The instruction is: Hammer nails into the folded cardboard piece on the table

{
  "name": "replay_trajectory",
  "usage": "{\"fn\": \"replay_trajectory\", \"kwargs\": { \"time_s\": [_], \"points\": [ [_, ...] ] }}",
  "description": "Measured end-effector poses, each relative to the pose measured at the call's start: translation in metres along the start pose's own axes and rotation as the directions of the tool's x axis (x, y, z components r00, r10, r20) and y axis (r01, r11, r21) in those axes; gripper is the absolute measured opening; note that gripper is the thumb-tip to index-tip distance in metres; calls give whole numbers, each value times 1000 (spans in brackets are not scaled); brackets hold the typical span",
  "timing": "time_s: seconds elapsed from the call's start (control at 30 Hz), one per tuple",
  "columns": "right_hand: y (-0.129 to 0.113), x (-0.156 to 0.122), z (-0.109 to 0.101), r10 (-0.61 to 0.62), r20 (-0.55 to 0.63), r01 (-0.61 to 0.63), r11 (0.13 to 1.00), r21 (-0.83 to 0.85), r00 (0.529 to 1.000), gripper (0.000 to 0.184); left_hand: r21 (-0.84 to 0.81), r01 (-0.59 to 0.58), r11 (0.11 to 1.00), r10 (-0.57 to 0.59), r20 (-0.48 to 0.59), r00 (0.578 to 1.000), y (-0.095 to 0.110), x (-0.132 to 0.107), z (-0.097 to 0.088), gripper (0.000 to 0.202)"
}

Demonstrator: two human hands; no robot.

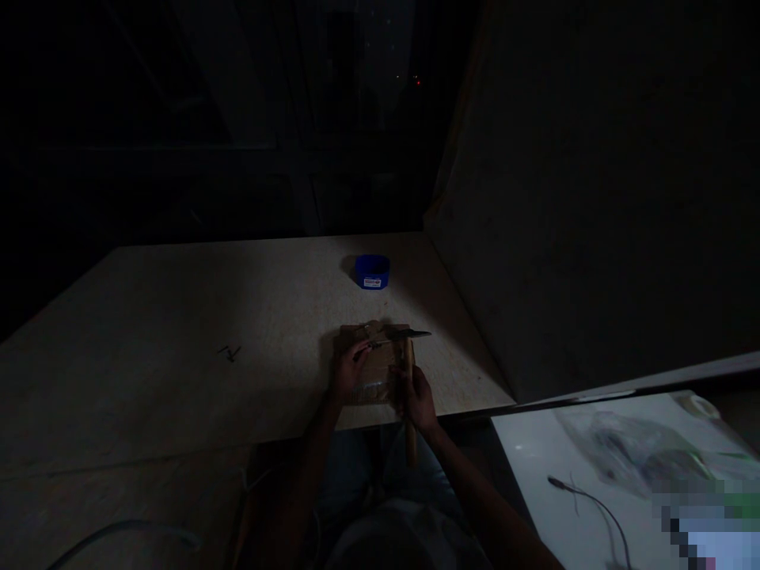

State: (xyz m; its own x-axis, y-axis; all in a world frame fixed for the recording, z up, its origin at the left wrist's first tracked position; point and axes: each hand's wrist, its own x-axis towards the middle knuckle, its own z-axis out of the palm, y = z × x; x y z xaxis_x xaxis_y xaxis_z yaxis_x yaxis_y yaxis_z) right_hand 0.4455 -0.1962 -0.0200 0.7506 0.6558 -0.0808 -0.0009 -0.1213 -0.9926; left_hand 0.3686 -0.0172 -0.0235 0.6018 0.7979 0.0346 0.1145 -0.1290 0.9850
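My right hand [419, 400] is wrapped around the wooden handle of a hammer [409, 445]. The hammer's dark metal head lies over the far part of a brown cardboard-like block [375, 366] at the table's front edge. On the block's left side is my left hand [349, 369], its thumb and fingers pinched close to the hammer head. Something thin and dark shows at those fingertips, too dim to name. Small dark nail-like pieces [230, 353] lie loose on the table to the left.
A blue open container [372, 283] with a white label stands beyond the block on the pale table [285, 297]. A tall dark panel [594, 222] rises along the right. Lower right, a white surface [528, 451] holds a cable [594, 500] and clear plastic [623, 443]. Light is dim.
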Motion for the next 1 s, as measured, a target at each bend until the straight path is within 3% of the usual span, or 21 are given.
{"fn": "replay_trajectory", "kwargs": {
  "time_s": [0.23, 0.4, 0.57, 0.73, 0.9, 1.0],
  "points": [
    [-25, -1, -9, 47, 92, -50, 998, 36, 995, 59, 64, -51, 997, 50, 5, 999, -10, 2, 2, 16],
    [-68, -1, -27, -94, 174, 121, 981, -149, 980, 48, 123, -114, 986, 111, 36, 993, -19, 4, 3, 20],
    [-100, -3, -37, -147, 301, 239, 925, -296, 942, 43, 157, -136, 978, 132, 32, 991, -26, 4, 4, 22],
    [-95, -5, -29, -235, 275, 325, 877, -353, 932, 42, 180, -138, 974, 137, 15, 990, -32, 4, 4, 19],
    [-83, 2, -21, -135, 381, 295, 869, -398, 914, 38, 171, -132, 976, 131, 20, 991, -32, 3, 6, 21],
    [-80, 2, -22, -112, 382, 274, 874, -402, 917, 40, 166, -127, 978, 125, 25, 992, -31, 3, 7, 22]
  ]
}}
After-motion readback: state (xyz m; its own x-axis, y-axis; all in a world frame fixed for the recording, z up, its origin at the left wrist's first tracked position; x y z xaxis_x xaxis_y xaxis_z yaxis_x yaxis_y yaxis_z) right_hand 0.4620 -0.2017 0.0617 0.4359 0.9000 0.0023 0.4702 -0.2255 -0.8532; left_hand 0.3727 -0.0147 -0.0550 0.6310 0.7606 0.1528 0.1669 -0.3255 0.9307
